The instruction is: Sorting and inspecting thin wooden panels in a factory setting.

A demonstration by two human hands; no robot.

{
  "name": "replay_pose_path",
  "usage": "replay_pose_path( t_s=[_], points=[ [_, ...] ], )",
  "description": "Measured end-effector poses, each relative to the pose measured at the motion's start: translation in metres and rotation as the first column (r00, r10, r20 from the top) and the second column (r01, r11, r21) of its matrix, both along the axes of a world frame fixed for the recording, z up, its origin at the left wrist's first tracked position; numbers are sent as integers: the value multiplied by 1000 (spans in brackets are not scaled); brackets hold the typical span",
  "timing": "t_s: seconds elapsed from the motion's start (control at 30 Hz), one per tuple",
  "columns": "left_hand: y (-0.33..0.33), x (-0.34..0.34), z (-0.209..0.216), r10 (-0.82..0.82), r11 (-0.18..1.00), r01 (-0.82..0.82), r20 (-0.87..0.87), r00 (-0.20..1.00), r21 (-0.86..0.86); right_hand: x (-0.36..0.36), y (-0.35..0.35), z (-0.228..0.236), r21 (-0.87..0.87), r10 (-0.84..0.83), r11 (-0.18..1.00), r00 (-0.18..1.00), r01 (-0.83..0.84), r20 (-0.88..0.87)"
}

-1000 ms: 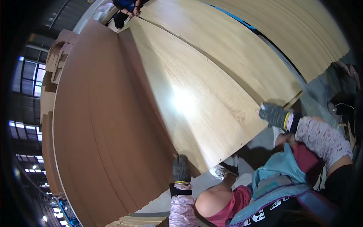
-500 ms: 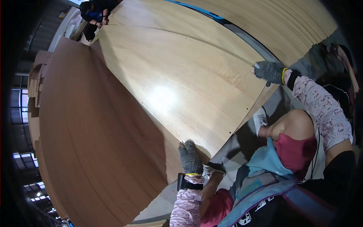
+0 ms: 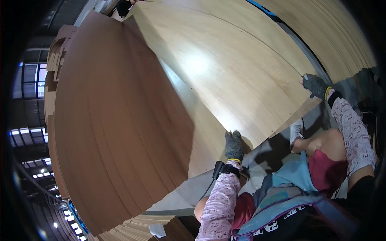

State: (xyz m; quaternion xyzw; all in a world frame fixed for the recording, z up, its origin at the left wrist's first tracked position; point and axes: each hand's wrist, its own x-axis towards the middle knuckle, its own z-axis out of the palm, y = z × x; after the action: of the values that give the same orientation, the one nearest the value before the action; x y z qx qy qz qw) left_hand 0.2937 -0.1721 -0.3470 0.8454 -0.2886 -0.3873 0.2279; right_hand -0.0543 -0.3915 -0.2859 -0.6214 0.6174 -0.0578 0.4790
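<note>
A large, pale, thin plywood sheet [image 3: 229, 84] lies across the middle, light glaring off its surface, over another pale sheet [image 3: 209, 150] that shows along its left side. My left hand [image 3: 234, 145], in a grey knitted glove with bare fingertips, grips the near left corner area of the upper sheet. At its right edge my right hand [image 3: 315, 85], gloved the same way, is closed on the border; the fingers underneath are hidden. Small dark dots mark the sheet near its edges.
A tall stack of brown sheets [image 3: 120, 120] rises on the left. Pale sheets [image 3: 321, 32] are piled at the far right. More stacked boards [image 3: 140, 227] stand at the bottom, a white scrap [image 3: 157, 230] on them. Part of another person [image 3: 124, 7] shows at the far end.
Both hands and the upper sheet have shifted right, widening the strip beside the brown stack. The view has also turned, and the other person at the far end is now mostly out of frame.
</note>
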Motion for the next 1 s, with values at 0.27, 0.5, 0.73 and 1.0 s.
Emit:
replay_pose_path(
  t_s=[0.27,0.5,0.73,1.0],
  points=[
    [-16,-64,2,-153,972,124,-137,979,-201,-129,-43,-71,-243,239,893,857,-379,-456],
    [-4,-84,9,-246,969,240,-203,948,-54,-91,-17,-8,-254,-98,966,969,38,-229],
    [-22,-83,19,-461,882,471,-182,869,18,-209,-36,-107,-590,155,508,741,-627,-654],
    [-29,-65,29,-608,790,608,-22,794,79,-111,-15,-29,-268,-192,957,932,109,-307]
  ],
)
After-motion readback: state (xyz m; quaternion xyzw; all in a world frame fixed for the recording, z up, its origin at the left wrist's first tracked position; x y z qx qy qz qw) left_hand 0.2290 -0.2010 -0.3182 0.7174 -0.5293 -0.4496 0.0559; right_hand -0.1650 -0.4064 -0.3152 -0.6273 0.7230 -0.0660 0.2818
